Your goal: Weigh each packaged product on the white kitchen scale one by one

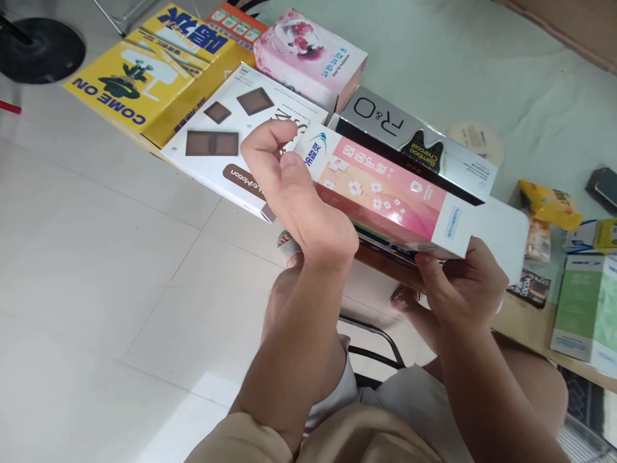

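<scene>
A long pink and white toothpaste box [385, 186] is held at a slant over the table's front edge. My left hand [299, 193] is closed at its left end, with the fingers curled and the wrist sharply bent. At the lower right corner, my right hand [463, 283] grips the box, its thumb along the near edge. Just behind lies a silver and black R&O bamboo charcoal box [419, 145]. A white box with chocolate-square pictures [212, 143] lies beyond my left hand. Part of the left grip is hidden.
Yellow "COME ON" box [144, 77], orange box [236, 29] and pink floral box [311, 54] stand at the table's far left. Yellow snack packet [552, 204], dark cocoa packet [533, 287] and green box [578, 305] lie right. A black round stand base [43, 51] is on the floor.
</scene>
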`<state>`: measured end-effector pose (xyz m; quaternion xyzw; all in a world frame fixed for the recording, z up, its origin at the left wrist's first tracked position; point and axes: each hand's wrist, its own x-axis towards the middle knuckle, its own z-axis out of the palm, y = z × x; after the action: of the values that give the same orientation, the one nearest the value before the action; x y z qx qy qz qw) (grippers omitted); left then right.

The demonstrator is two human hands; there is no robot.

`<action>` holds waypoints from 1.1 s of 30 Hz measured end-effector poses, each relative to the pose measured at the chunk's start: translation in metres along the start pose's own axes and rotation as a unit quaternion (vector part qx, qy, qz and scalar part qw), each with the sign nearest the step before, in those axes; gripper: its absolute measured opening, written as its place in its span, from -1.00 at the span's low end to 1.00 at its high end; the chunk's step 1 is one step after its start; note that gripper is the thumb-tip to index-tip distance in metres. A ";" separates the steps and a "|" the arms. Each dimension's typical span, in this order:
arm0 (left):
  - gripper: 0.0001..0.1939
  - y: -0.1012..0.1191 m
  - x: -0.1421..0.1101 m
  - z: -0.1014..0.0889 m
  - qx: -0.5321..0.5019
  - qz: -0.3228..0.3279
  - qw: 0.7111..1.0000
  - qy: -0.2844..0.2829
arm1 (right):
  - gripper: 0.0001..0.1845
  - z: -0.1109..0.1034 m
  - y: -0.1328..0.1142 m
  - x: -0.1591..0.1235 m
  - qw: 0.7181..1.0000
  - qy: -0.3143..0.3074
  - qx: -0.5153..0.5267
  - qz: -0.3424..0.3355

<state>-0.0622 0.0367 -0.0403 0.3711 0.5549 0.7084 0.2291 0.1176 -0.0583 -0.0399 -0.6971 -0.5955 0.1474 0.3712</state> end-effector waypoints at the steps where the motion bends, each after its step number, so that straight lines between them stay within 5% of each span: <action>1: -0.54 0.003 0.000 0.001 -0.020 0.002 1.000 0.019 | -0.70 0.000 -0.001 0.002 1.000 0.000 0.001 -0.002; 5: -0.66 0.010 0.002 0.005 -0.051 0.004 0.997 0.064 | -0.68 0.001 -0.001 0.008 1.000 0.013 -0.023 -0.006; 16: -0.53 -0.004 0.004 0.009 0.014 -0.023 0.999 0.027 | -0.79 0.001 -0.003 0.009 0.989 -0.035 -0.040 -0.136; 22: -0.65 -0.002 0.007 0.008 0.003 0.035 0.998 0.054 | -0.69 -0.002 0.006 0.010 0.994 -0.061 0.027 -0.086; 33: -0.71 0.005 0.009 0.008 0.015 0.015 0.999 0.044 | -0.72 -0.003 -0.005 0.020 0.992 -0.073 0.057 -0.085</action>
<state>-0.0617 0.0471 -0.0324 0.3513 0.5694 0.7189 0.1885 0.1210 -0.0403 -0.0297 -0.6094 -0.6685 0.1996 0.3767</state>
